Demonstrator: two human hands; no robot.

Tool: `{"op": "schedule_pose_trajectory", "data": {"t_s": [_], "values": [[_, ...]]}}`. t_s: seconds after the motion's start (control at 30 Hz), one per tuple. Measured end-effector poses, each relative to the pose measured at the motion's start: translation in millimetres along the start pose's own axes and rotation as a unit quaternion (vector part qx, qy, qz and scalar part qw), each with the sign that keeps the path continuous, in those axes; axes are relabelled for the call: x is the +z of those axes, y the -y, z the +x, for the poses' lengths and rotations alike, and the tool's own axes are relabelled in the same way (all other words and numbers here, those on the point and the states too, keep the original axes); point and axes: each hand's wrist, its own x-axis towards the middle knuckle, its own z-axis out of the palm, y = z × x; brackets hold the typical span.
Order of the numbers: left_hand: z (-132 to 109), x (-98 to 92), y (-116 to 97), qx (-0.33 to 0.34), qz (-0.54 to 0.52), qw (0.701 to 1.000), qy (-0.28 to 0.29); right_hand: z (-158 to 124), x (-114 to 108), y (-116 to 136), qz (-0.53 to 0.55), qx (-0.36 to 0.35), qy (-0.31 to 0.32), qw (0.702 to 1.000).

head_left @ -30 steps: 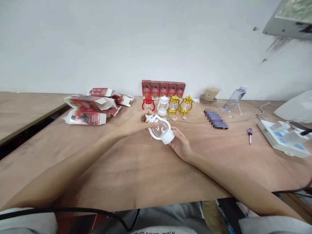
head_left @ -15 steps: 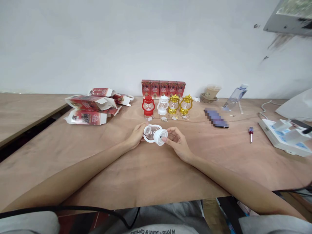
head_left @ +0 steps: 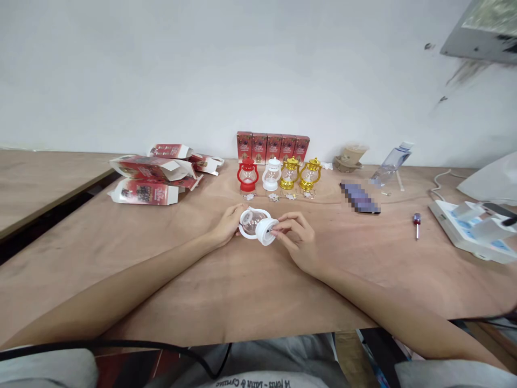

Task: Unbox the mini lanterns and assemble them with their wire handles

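A small white lantern [head_left: 254, 222] with a clear bulb-shaped body lies tilted above the table, its round base [head_left: 266, 231] turned toward me and to the right. My left hand [head_left: 230, 225] is closed around the lantern's top end. At the underside of the base, the thumb and index finger of my right hand [head_left: 301, 240] are pinched together; whatever is between the fingertips is too small to make out. Behind stand a red lantern [head_left: 247, 175], another white lantern [head_left: 272, 174] and two gold lanterns [head_left: 290, 173], with small metal pieces [head_left: 273, 198] lying before them.
Red boxes [head_left: 266, 147] stand against the wall; opened boxes [head_left: 147, 192] are heaped left. To the right are a phone [head_left: 361, 198], a cup [head_left: 352, 154], a tilted bottle [head_left: 391, 164], a screwdriver [head_left: 417, 220] and a power strip [head_left: 470, 231]. A gap separates the tables at left.
My right hand has shifted from gripping the base's rim to a fingertip pinch at its underside. My left hand keeps its hold on the lantern. The view has moved slightly.
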Motion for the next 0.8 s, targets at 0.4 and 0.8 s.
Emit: {"op": "schedule_pose_trajectory", "data": {"t_s": [0.4, 0.8], "values": [[27, -34.2, -15, 0.004, -0.166, 0.985, -0.056, 13, 13, -12, -0.151, -0.096, 0.033, 0.983], [29, -45.5, -19, -0.025, -0.216, 0.975, -0.043, 39, 42, -32, -0.273, -0.167, 0.202, 0.926]]}}
